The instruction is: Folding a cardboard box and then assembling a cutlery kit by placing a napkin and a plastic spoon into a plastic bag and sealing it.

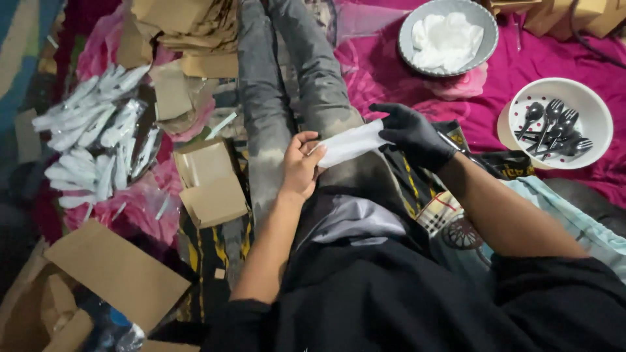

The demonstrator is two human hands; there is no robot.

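White and long, a paper sleeve [351, 143] lies stretched between both hands at the centre of the frame, over the person's grey-trousered legs [287, 85]. The bare left hand [301, 166] pinches its lower end with curled fingers; the black-gloved right hand [411, 133] closes on its upper end. Black plastic spoons and forks [554, 124] fill a white bowl [596, 104] at right. White wrapped packets [98, 137] pile at left, beside brown cardboard boxes [208, 182].
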